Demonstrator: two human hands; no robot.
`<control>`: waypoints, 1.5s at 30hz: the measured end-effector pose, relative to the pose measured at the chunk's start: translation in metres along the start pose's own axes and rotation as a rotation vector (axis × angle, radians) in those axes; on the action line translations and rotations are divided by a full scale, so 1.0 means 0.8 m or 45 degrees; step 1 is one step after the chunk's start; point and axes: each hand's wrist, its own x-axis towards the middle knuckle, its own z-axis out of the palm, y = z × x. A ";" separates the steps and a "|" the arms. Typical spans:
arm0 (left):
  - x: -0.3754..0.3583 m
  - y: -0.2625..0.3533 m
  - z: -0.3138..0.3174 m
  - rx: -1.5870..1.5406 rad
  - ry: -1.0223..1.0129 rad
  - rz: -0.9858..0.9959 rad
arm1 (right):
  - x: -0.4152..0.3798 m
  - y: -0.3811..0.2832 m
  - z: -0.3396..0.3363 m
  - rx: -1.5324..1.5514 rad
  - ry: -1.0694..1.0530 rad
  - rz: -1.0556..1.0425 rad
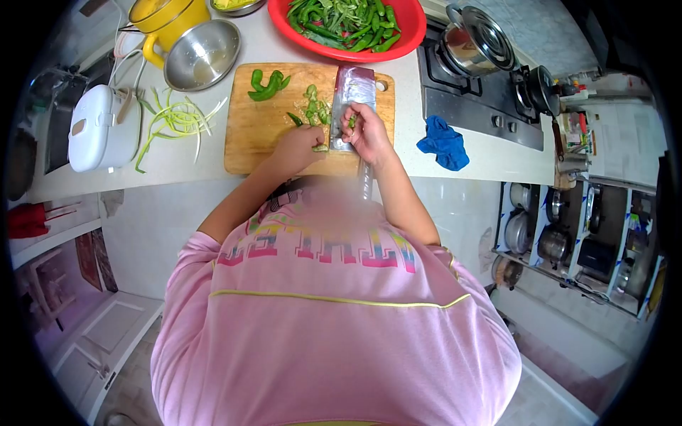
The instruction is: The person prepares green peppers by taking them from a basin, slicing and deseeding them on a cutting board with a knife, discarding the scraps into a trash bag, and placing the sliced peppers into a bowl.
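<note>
My left hand (pixel 302 144) is closed above the front part of the wooden cutting board (pixel 245 135), with a piece of green pepper (pixel 320 148) at its fingertips. My right hand (pixel 367 133) is curled over the cleaver, pinching a small green pepper piece (pixel 352 122). The cleaver (pixel 354 85) lies flat on the board's right side, its handle toward my body. Between the hands and the far edge are chopped pepper bits (pixel 312 105). Larger green peppers (pixel 267 85) rest at the board's upper left.
Behind the board stands a red basin (pixel 419 35) of green peppers. Left are a steel bowl (pixel 202 57), yellow pot (pixel 174 21), pale green strips (pixel 174 124) and white box (pixel 103 131). Right are a blue cloth (pixel 444 143) and a gas stove (pixel 483 106) with a lidded pot (pixel 476 50).
</note>
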 end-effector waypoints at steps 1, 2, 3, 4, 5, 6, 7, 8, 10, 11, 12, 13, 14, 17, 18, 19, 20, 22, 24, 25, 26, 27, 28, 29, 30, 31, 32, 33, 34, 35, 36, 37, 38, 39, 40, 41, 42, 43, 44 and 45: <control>0.002 -0.003 -0.001 -0.038 -0.051 -0.042 | -0.002 0.001 -0.001 -0.037 0.031 -0.033; 0.005 -0.005 -0.002 -0.258 -0.039 -0.137 | -0.005 0.003 -0.001 -0.074 0.063 -0.065; 0.007 -0.003 -0.007 -0.477 -0.026 -0.232 | -0.009 0.004 0.002 -0.068 0.106 -0.066; 0.009 -0.001 -0.010 -0.696 -0.012 -0.327 | -0.013 0.003 0.008 -0.062 0.148 -0.067; 0.009 0.002 -0.012 -0.952 -0.002 -0.375 | -0.015 0.005 0.013 -0.058 0.188 -0.069; 0.008 0.007 -0.014 -1.207 0.010 -0.421 | -0.013 0.013 0.017 -0.099 0.276 -0.131; 0.009 0.010 -0.015 -1.461 0.022 -0.465 | -0.015 0.020 0.027 -0.333 0.326 -0.336; 0.011 0.012 -0.014 -1.664 0.005 -0.531 | -0.018 0.027 0.040 -0.568 0.374 -0.541; 0.015 0.013 -0.007 -2.070 -0.041 -0.670 | -0.021 0.029 0.066 -1.173 0.320 -1.167; 0.014 0.014 -0.003 -2.166 -0.064 -0.557 | -0.024 0.028 0.078 -1.544 0.202 -1.585; 0.011 0.015 0.001 -2.259 -0.090 -0.441 | -0.024 0.033 0.084 -1.647 0.142 -1.561; 0.011 0.012 0.004 -2.348 -0.115 -0.319 | -0.023 0.037 0.091 -1.748 0.080 -1.537; 0.021 -0.013 0.010 -2.622 -0.402 -0.040 | -0.021 0.038 0.095 -1.849 0.012 -1.514; 0.026 -0.024 0.008 -2.847 -0.277 -0.184 | -0.014 0.044 0.088 -1.726 0.045 -1.459; 0.026 -0.018 0.004 -2.740 -0.045 -0.373 | -0.013 0.041 0.078 -1.748 -0.028 -1.459; 0.028 -0.007 -0.005 -2.615 0.181 -0.557 | -0.014 0.035 0.075 -1.494 0.046 -1.306; 0.031 -0.002 -0.009 -2.473 0.399 -0.734 | -0.015 0.028 0.073 -1.243 0.116 -1.147; 0.026 -0.035 -0.009 -2.653 0.210 -0.375 | -0.008 0.009 0.057 -0.952 0.328 -0.829; 0.018 -0.060 -0.020 -2.761 0.230 -0.279 | 0.014 -0.015 0.027 -1.040 0.505 -0.710; 0.011 -0.061 -0.030 -2.707 0.328 -0.329 | 0.027 -0.021 0.011 -1.171 0.541 -0.750; 0.003 -0.059 -0.041 -2.649 0.423 -0.378 | 0.048 -0.019 -0.005 -1.389 0.562 -0.957; -0.002 -0.058 -0.047 -2.587 0.515 -0.429 | 0.070 -0.013 -0.023 -1.603 0.581 -1.166; -0.005 -0.058 -0.051 -2.584 0.554 -0.447 | 0.077 -0.012 -0.027 -1.816 0.600 -1.378; -0.008 -0.058 -0.053 -2.581 0.595 -0.467 | 0.082 -0.004 -0.028 -1.854 0.555 -1.338; -0.010 -0.058 -0.056 -2.577 0.640 -0.484 | 0.083 0.004 -0.018 -1.892 0.505 -1.300; -0.012 -0.062 -0.057 -2.587 0.601 -0.466 | 0.083 0.010 -0.009 -1.929 0.453 -1.263; -0.015 -0.067 -0.055 -2.599 0.565 -0.449 | 0.080 0.012 -0.004 -1.982 0.274 -1.105; -0.017 -0.071 -0.055 -2.612 0.530 -0.428 | 0.072 0.012 0.008 -1.865 0.224 -1.003; -0.019 -0.072 -0.055 -2.615 0.523 -0.399 | 0.061 0.012 0.019 -1.750 0.173 -0.900; -0.021 -0.072 -0.055 -2.620 0.516 -0.369 | 0.057 0.013 0.025 -1.637 0.121 -0.795; -0.024 -0.072 -0.054 -2.627 0.511 -0.340 | 0.056 0.011 0.028 -1.580 0.187 -1.004; -0.027 -0.072 -0.053 -2.606 0.550 -0.348 | 0.053 0.006 0.028 -1.535 0.236 -0.961; -0.031 -0.071 -0.054 -2.585 0.586 -0.360 | 0.047 -0.003 0.026 -1.489 0.289 -0.915; -0.033 -0.071 -0.054 -2.562 0.619 -0.370 | 0.041 -0.012 0.028 -1.442 0.342 -0.873; -0.035 -0.073 -0.055 -2.589 0.628 -0.380 | 0.040 -0.016 0.025 -1.452 0.396 -0.882; -0.037 -0.074 -0.054 -2.615 0.634 -0.392 | 0.038 -0.017 0.025 -1.465 0.380 -0.874; -0.037 -0.075 -0.053 -2.641 0.639 -0.405 | 0.032 -0.017 0.027 -1.477 0.365 -0.866; -0.038 -0.076 -0.051 -2.641 0.641 -0.399 | 0.026 -0.018 0.029 -1.489 0.350 -0.859; -0.038 -0.077 -0.048 -2.641 0.642 -0.395 | 0.020 -0.018 0.030 -1.664 0.330 -0.799; -0.040 -0.076 -0.046 -2.640 0.642 -0.392 | 0.013 -0.018 0.031 -1.836 0.308 -0.735</control>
